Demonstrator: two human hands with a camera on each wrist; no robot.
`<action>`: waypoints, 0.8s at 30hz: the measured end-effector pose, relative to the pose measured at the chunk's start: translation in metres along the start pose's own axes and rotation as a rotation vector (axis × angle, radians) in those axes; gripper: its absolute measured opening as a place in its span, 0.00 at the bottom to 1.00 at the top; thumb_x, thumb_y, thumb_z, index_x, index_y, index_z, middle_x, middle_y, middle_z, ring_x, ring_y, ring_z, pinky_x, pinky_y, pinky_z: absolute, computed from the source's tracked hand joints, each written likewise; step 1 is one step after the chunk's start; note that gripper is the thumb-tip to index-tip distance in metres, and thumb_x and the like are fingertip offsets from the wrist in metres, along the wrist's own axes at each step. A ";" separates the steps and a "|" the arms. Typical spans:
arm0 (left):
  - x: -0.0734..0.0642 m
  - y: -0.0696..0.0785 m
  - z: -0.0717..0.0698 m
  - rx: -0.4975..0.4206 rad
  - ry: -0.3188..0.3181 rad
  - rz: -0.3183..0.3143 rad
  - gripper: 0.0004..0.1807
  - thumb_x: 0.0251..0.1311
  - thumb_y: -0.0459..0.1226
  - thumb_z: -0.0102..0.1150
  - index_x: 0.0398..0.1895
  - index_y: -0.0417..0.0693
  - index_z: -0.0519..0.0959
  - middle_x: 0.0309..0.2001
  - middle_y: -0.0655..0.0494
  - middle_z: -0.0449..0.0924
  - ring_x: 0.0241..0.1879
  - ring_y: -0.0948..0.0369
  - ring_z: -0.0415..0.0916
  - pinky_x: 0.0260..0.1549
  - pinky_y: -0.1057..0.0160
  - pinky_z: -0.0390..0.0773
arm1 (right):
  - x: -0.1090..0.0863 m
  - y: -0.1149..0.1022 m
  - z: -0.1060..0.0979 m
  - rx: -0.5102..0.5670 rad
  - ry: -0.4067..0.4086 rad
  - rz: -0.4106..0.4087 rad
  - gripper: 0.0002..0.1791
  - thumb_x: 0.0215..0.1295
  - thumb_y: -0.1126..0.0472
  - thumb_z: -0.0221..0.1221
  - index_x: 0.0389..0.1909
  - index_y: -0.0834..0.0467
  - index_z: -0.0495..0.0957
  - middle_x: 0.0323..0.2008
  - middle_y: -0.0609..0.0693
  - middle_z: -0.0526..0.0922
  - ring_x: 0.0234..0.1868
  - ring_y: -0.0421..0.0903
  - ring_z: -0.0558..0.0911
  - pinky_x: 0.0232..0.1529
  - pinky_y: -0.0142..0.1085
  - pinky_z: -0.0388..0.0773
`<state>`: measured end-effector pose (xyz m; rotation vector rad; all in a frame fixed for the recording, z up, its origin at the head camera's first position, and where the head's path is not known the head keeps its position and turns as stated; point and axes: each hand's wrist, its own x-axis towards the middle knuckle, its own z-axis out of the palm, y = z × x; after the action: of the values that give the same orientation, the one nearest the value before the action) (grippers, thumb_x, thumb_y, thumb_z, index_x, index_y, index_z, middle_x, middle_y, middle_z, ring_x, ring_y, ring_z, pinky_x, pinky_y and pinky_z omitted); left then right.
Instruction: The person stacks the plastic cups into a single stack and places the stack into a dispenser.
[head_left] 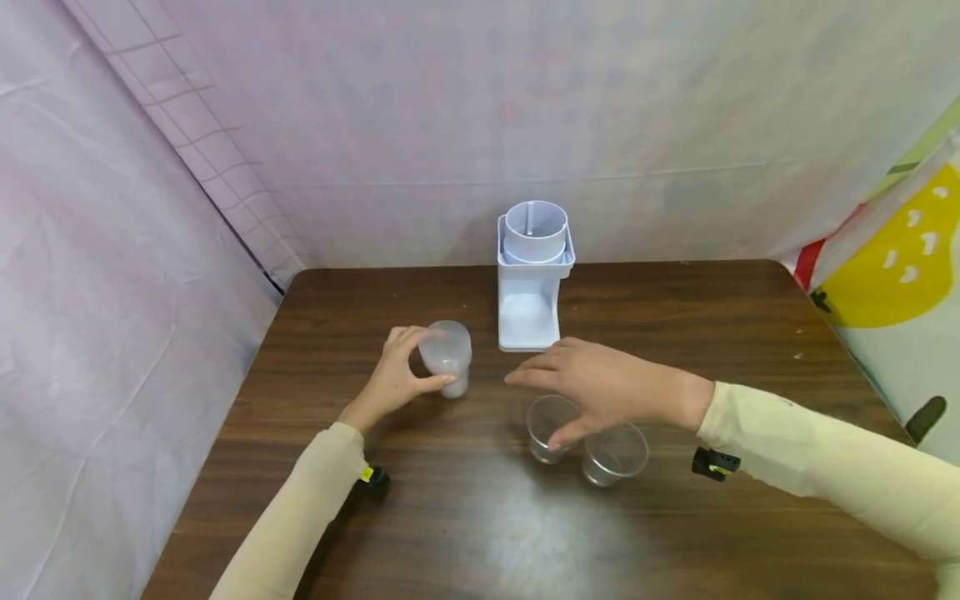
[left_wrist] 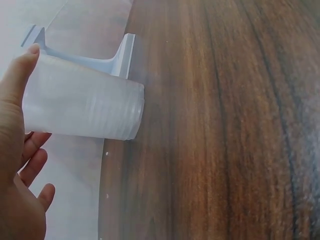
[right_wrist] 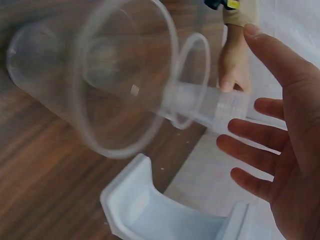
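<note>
My left hand (head_left: 397,372) grips a stack of translucent plastic cups (head_left: 448,354) between thumb and fingers, left of centre on the table. In the left wrist view, the nested rims show on the cup stack (left_wrist: 85,100). Above two clear plastic cups my right hand (head_left: 588,387) reaches over from the right, fingers spread and holding nothing. Its thumb tip overlaps the left clear cup (head_left: 542,454) in the head view; whether it touches, I cannot tell. The right clear cup (head_left: 615,458) stands beside it. Both are large in the right wrist view, near my right hand (right_wrist: 285,135).
A white plastic stand (head_left: 528,321) with a round cylinder (head_left: 536,229) on top is at the back of the brown wooden table (head_left: 465,533). Pale cloth (head_left: 450,108) hangs behind the table and along its left. A printed yellow shape (head_left: 900,267) is on the cloth at right.
</note>
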<state>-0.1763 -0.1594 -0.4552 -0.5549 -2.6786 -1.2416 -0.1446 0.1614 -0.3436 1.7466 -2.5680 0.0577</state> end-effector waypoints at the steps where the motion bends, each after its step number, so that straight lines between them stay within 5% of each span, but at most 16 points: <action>1: 0.000 0.000 -0.001 0.003 0.002 0.001 0.40 0.41 0.46 0.81 0.61 0.47 0.75 0.58 0.50 0.77 0.60 0.53 0.63 0.62 0.42 0.67 | -0.003 -0.001 0.003 -0.010 -0.001 0.001 0.51 0.51 0.24 0.60 0.69 0.53 0.68 0.61 0.51 0.80 0.61 0.49 0.79 0.64 0.48 0.72; 12: 0.001 0.005 -0.001 -0.011 -0.018 0.004 0.49 0.37 0.45 0.82 0.68 0.51 0.69 0.60 0.50 0.74 0.60 0.52 0.61 0.60 0.42 0.69 | -0.016 -0.009 0.027 -0.017 0.064 0.042 0.47 0.48 0.27 0.64 0.64 0.53 0.73 0.57 0.49 0.82 0.57 0.49 0.81 0.63 0.48 0.74; 24: 0.004 0.011 0.000 -0.027 0.003 0.009 0.40 0.43 0.44 0.80 0.63 0.47 0.73 0.57 0.49 0.76 0.60 0.52 0.63 0.59 0.45 0.71 | -0.035 -0.012 0.038 0.064 0.151 0.171 0.47 0.48 0.27 0.65 0.66 0.49 0.72 0.58 0.47 0.81 0.58 0.49 0.80 0.62 0.50 0.74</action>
<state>-0.1755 -0.1520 -0.4466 -0.5669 -2.6579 -1.2769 -0.1207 0.1870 -0.3828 1.4729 -2.6236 0.2690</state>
